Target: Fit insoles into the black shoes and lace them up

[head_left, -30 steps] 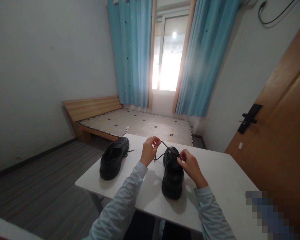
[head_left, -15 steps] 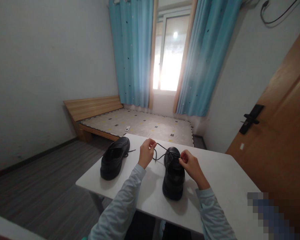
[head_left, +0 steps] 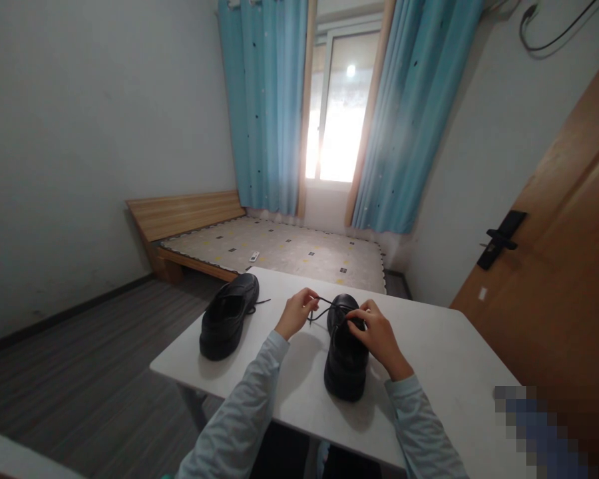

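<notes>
Now our left hand (head_left: 294, 313) pinches a dark lace (head_left: 325, 299) of the black shoe (head_left: 346, 376), which stands on the white tabletop (head_left: 439, 359). Whether our right hand (head_left: 383, 336), over the same shoe, grips something, we cannot tell.

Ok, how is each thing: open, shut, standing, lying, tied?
Handled shoe, upright
Its lace, running to the left fingers, knot unclear
Right fingers, bent over the shoe, grip unclear
Other shoe, upright, knot unclear
Curtains, drawn apart
Window, unclear
Door, can't tell if shut
White gadget, lying on the mattress
</notes>
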`<state>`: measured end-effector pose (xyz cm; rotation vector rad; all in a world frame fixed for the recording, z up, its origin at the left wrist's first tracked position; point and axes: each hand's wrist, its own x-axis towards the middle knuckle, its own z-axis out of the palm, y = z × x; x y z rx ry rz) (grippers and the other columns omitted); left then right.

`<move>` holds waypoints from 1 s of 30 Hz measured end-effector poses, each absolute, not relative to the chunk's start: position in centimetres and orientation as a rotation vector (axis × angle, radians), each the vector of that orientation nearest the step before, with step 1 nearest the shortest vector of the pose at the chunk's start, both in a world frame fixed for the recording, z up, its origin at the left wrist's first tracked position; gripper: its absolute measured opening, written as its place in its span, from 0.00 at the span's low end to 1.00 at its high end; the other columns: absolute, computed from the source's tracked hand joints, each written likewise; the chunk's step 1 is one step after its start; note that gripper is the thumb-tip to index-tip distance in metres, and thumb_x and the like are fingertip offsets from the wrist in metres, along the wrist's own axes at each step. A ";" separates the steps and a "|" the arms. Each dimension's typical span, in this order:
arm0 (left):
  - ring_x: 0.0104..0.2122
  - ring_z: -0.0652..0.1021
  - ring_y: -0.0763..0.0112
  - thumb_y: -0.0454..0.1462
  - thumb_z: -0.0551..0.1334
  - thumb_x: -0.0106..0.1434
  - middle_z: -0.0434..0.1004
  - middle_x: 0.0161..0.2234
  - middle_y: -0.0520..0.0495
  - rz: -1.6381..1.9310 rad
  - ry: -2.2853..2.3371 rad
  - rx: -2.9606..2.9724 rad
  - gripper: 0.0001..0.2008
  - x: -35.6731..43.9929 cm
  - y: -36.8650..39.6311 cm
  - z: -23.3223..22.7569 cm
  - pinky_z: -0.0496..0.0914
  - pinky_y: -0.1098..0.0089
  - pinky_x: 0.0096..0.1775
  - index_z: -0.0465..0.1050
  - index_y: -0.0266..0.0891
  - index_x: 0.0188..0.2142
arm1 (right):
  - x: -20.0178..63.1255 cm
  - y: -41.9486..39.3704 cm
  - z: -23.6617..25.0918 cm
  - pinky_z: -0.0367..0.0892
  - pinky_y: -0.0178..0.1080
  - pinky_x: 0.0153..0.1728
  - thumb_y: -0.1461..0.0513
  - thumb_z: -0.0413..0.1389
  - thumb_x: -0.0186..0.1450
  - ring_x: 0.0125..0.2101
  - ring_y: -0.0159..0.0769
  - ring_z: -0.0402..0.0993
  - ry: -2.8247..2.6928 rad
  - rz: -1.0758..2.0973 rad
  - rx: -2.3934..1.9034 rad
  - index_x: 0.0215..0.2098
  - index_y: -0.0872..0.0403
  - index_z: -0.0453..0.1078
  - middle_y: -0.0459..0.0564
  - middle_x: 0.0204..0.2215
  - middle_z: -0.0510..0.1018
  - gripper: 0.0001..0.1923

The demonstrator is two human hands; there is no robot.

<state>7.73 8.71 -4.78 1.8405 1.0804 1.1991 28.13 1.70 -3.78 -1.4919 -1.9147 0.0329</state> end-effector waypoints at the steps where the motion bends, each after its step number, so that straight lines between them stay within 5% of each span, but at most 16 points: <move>1: 0.27 0.76 0.70 0.38 0.58 0.58 0.76 0.25 0.49 1.179 1.035 1.792 0.06 7.8 8.7 -4.9 0.67 0.71 0.33 0.68 0.37 0.33 | 28.1 1.7 -3.8 0.64 0.35 0.32 0.60 0.55 0.58 0.30 0.32 0.68 -1.907 0.019 -1.492 0.33 0.49 0.74 0.46 0.33 0.64 0.07; 9: 0.32 0.79 0.65 0.43 0.63 0.54 0.79 0.28 0.43 1.070 0.743 1.575 0.13 8.6 8.2 -5.3 0.69 0.67 0.37 0.64 0.37 0.32 | 27.8 1.8 -4.1 0.67 0.36 0.34 0.59 0.56 0.58 0.31 0.32 0.69 -1.911 -0.049 -1.475 0.34 0.49 0.75 0.47 0.36 0.65 0.08; 30: 0.28 0.74 0.72 0.39 0.67 0.48 0.75 0.26 0.50 1.134 0.923 1.717 0.09 10.2 7.3 -5.5 0.67 0.73 0.30 0.69 0.35 0.24 | 27.3 1.9 -4.0 0.65 0.35 0.30 0.58 0.56 0.58 0.30 0.33 0.70 -1.998 -0.097 -1.527 0.34 0.49 0.75 0.47 0.37 0.67 0.08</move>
